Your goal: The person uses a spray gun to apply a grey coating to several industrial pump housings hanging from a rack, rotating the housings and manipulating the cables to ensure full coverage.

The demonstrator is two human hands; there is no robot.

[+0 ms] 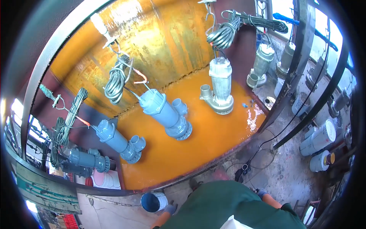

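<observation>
At the bottom, my left hand (170, 208), in a grey glove, is closed at the right side of a blue bucket (154, 202) with a dark inside. My right hand (261, 194), in a dark glove, shows partly beyond the green clothing on my body; its fingers are mostly hidden. Ahead, two blue-painted submersible pumps, a left one (118, 140) and a middle one (166, 114), hang tilted over an orange-coated tray (160, 160). A silvery-grey pump (221, 86) hangs upright at their right. Neither hand touches the pumps.
Bundled cables (116, 80) hang above the pumps on hooks. Another blue pump (89, 159) is at the far left. Unpainted pumps (263, 61) and white buckets (318, 138) stand to the right. A dark hose (282, 131) runs down to the concrete floor; a metal frame post (297, 49) rises nearby.
</observation>
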